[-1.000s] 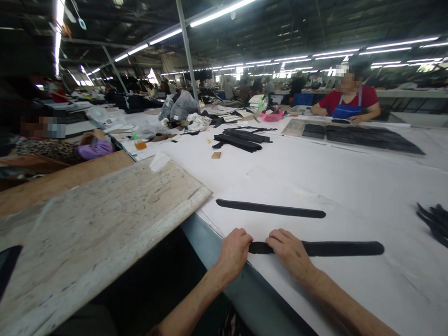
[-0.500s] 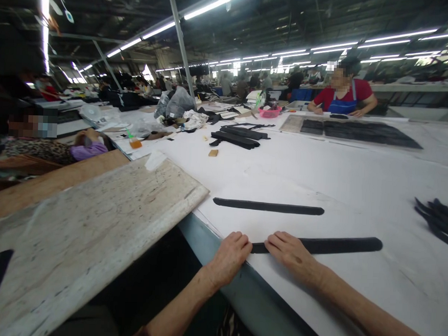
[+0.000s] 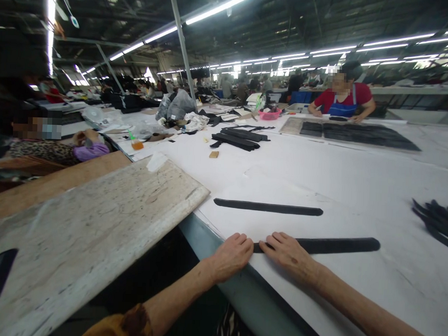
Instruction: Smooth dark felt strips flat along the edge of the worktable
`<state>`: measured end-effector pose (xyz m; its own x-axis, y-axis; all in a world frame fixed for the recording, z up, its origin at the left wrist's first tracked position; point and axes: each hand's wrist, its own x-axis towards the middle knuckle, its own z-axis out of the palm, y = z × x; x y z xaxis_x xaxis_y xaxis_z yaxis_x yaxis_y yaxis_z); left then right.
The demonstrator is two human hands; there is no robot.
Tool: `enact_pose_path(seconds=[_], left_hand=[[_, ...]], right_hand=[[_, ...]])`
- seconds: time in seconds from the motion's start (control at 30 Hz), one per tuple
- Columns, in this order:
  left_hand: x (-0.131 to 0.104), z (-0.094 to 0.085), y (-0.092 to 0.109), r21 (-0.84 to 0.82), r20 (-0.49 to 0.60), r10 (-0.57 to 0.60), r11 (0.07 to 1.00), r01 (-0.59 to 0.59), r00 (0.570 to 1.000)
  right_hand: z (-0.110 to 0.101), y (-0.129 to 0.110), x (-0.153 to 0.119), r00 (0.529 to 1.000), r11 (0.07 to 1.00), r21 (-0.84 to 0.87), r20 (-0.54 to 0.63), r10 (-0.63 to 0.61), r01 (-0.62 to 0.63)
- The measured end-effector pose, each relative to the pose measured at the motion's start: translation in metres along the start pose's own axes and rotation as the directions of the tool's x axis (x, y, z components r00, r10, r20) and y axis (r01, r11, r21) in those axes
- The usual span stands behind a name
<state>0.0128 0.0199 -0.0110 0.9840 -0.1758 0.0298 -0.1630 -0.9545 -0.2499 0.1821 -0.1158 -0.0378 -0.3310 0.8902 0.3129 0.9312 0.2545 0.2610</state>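
Note:
A long black fabric strip point(image 3: 341, 245) lies flat on the white-covered table point(image 3: 373, 193) near its front edge. My left hand point(image 3: 236, 254) is closed over the strip's left end, its fingers bent and pressed together. Just right of it, my right hand point(image 3: 285, 251) grips the same strip with curled fingers, and a short piece of the strip shows between the two hands. The fingertips and thumbs are partly hidden. Beyond the hands, a second black strip point(image 3: 268, 207) rests on the table, roughly parallel and untouched.
A worn board point(image 3: 108, 227) overlaps the table at left. Farther back are stacked black strips point(image 3: 239, 138), a small tan block point(image 3: 213, 154) and a pink basket point(image 3: 270, 114). More black strips point(image 3: 437, 219) lie at right. A person point(image 3: 343, 96) works across the table; another point(image 3: 56, 142) sits at left.
My right hand has slid slightly left along the strip, narrowing the gap to my left hand. The second strip stays put. The person across the table has tilted their head down.

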Motion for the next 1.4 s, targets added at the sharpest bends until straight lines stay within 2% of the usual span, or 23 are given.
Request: enact_pose_path(seconds=[0.13, 0.37, 0.5, 0.63, 0.7, 0.73, 0.8, 0.83, 0.87, 0.9, 0.93, 0.97, 1.07, 1.13, 1.23, 1.4], left_hand=[[-0.016, 0.004, -0.005, -0.053, -0.003, -0.038, 0.998, 0.037, 0.999], [-0.029, 0.008, -0.002, -0.236, -0.009, -0.204, 0.952, 0.196, 0.979], [-0.034, 0.015, 0.001, -0.394, -0.061, -0.345, 0.871, 0.295, 0.937], [-0.037, 0.019, 0.005, -0.609, -0.125, -0.471, 0.731, 0.308, 0.873], [-0.036, 0.017, 0.008, -0.739, -0.149, -0.589, 0.600, 0.306, 0.794], [-0.035, 0.015, 0.010, -0.800, -0.151, -0.666, 0.517, 0.306, 0.730], [-0.035, 0.013, 0.014, -0.887, -0.113, -0.823, 0.336, 0.318, 0.557], [-0.036, 0.013, 0.015, -0.911, -0.066, -0.883, 0.244, 0.334, 0.465], [-0.037, 0.015, 0.016, -0.922, -0.001, -0.920, 0.152, 0.355, 0.392], [-0.039, 0.017, 0.016, -0.924, 0.079, -0.935, 0.062, 0.377, 0.347], [-0.040, 0.020, 0.016, -0.919, 0.167, -0.930, -0.026, 0.394, 0.328], [-0.041, 0.024, 0.016, -0.908, 0.254, -0.907, -0.104, 0.406, 0.336], [-0.041, 0.035, 0.016, -0.872, 0.440, -0.795, -0.267, 0.409, 0.418], [-0.038, 0.038, 0.016, -0.870, 0.477, -0.753, -0.329, 0.368, 0.454], [-0.035, 0.038, 0.016, -0.871, 0.491, -0.725, -0.400, 0.285, 0.482], [-0.042, 0.039, 0.014, -0.861, 0.509, -0.717, -0.434, 0.267, 0.476]], right_hand=[[0.001, 0.001, -0.001, 1.000, 1.000, -0.018, -0.024, 0.004, -0.004], [0.001, -0.002, -0.002, 1.000, 0.999, -0.033, -0.016, -0.003, 0.003], [-0.003, -0.001, -0.017, 1.000, 0.999, -0.040, -0.018, 0.008, -0.008], [-0.005, 0.002, -0.029, 1.000, 0.998, -0.056, -0.003, 0.021, -0.021], [-0.005, 0.001, -0.027, 1.000, 0.998, -0.059, -0.011, 0.008, -0.008], [-0.005, -0.001, -0.023, 1.000, 0.998, -0.057, -0.020, 0.000, -0.001], [-0.002, -0.007, -0.012, 0.999, 0.999, -0.046, -0.032, -0.015, 0.014], [-0.001, -0.010, -0.005, 0.999, 0.999, -0.037, -0.032, -0.021, 0.020], [0.000, -0.013, 0.001, 0.999, 0.999, -0.028, -0.029, -0.028, 0.027], [0.001, -0.016, 0.008, 0.999, 0.999, -0.020, -0.023, -0.034, 0.034], [0.001, -0.019, 0.013, 0.999, 0.999, -0.013, -0.019, -0.043, 0.043], [0.002, -0.021, 0.018, 0.998, 0.999, -0.008, -0.020, -0.054, 0.054], [0.002, -0.024, 0.026, 0.996, 0.997, 0.011, -0.033, -0.079, 0.080], [0.002, -0.025, 0.028, 0.996, 0.996, 0.027, -0.033, -0.084, 0.085], [0.004, -0.023, 0.026, 0.996, 0.995, 0.038, -0.033, -0.086, 0.087], [0.009, -0.009, 0.008, 0.992, 0.995, 0.026, -0.085, -0.094, 0.096]])
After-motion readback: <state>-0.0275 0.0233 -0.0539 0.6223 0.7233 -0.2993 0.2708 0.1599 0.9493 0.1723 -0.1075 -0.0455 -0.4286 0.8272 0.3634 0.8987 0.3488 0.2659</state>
